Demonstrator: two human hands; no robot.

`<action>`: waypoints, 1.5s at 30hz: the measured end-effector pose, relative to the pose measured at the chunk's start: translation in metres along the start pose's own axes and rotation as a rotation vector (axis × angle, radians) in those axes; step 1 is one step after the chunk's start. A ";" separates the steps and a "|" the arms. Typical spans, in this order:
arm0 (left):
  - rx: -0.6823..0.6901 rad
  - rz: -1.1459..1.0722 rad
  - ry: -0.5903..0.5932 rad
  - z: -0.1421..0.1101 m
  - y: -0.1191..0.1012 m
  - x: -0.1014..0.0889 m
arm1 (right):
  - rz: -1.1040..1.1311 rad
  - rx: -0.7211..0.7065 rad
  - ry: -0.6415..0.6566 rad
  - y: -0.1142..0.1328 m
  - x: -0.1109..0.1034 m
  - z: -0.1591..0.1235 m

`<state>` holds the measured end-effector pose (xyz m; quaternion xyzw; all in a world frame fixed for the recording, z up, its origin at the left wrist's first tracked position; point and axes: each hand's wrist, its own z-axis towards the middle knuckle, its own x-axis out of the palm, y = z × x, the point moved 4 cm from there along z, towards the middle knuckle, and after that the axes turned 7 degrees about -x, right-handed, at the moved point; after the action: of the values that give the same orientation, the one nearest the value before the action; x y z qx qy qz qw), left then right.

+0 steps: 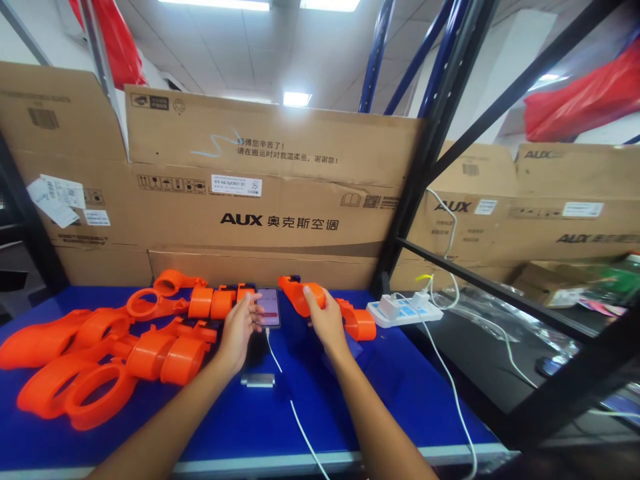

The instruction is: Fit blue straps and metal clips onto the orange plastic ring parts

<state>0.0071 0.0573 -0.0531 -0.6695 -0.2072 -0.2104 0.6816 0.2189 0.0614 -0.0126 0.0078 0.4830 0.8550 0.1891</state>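
A smartphone (269, 305) stands propped upright near the back of the blue table (380, 393), its screen lit, with a white cable running from it. My left hand (241, 327) reaches to the phone's left edge, thumb and fingers touching it. My right hand (325, 319) is closed over an orange plastic part (350, 315) that lies just right of the phone.
Several orange plastic parts (100, 353) are piled on the table's left half. A small metal block (258, 381) lies in front of the phone. A white power strip (404, 309) sits at the right edge. Cardboard boxes (270, 200) line the back. A black shelf frame (500, 287) stands right.
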 end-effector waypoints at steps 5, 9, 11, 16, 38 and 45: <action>0.007 -0.013 0.014 -0.002 -0.003 0.002 | -0.259 -0.079 -0.030 -0.010 -0.001 -0.001; 0.013 -0.018 0.016 -0.003 -0.005 0.003 | -0.424 -0.084 -0.020 -0.014 0.002 0.000; 0.019 -0.019 0.016 -0.004 -0.005 0.003 | -0.449 -0.072 0.024 -0.015 0.004 0.001; 0.012 -0.007 0.026 -0.004 -0.004 0.004 | -0.534 -0.067 0.052 -0.015 0.006 0.005; 0.009 0.063 0.031 -0.005 -0.002 0.003 | -0.595 -0.020 0.236 -0.022 0.021 0.007; 0.013 0.082 0.051 -0.007 -0.002 0.006 | -0.584 0.012 0.205 -0.019 0.012 0.008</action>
<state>0.0106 0.0500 -0.0487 -0.6674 -0.1633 -0.1979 0.6991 0.2153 0.0809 -0.0263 -0.2166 0.4863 0.7579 0.3771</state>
